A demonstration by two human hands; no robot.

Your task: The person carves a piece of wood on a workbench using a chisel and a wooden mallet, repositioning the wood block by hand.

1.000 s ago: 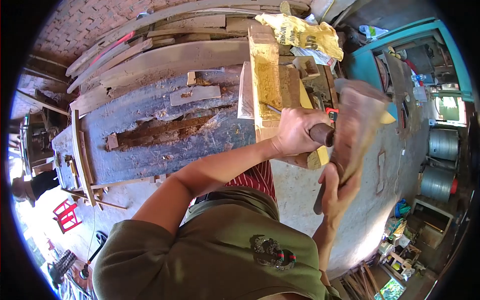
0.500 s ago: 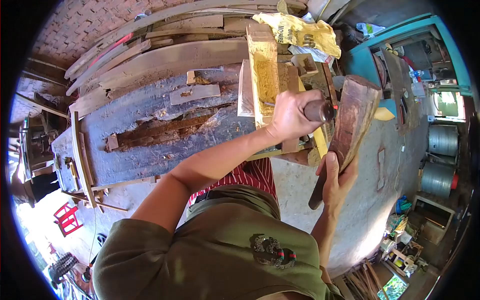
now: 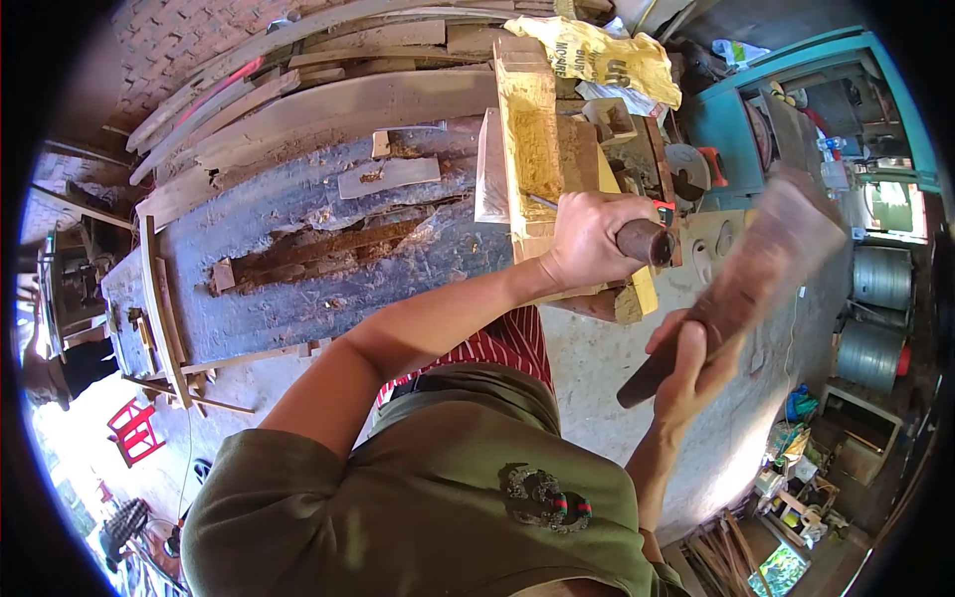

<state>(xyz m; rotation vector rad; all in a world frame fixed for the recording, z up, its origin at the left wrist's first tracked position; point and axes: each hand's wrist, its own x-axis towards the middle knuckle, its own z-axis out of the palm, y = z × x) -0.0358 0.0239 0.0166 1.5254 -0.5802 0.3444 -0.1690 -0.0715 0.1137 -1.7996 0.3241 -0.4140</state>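
Note:
My left hand (image 3: 592, 242) is closed round the dark wooden handle of a chisel (image 3: 645, 242). A bit of the thin blade shows left of my fist, its tip at the hollow of a yellow wooden block (image 3: 535, 149). In my right hand (image 3: 699, 366) is a heavy wooden mallet (image 3: 751, 284), gripped by its narrow handle. Its thick head is blurred by motion and stands apart from the chisel, out to the right. The yellow block rests on the workbench, with a carved recess facing up.
The dark, gouged workbench (image 3: 398, 289) runs left, bearing a flat wood piece (image 3: 388, 183). Long planks (image 3: 348, 109) lie behind it. A yellow sack (image 3: 607, 65) sits behind the block. A power tool with a disc (image 3: 688, 169) lies to the right. A red stool (image 3: 136, 432) stands left.
The mallet has swung to the right, away from the chisel's handle end, and my right hand has moved right with it. My left hand and the chisel are almost where they were.

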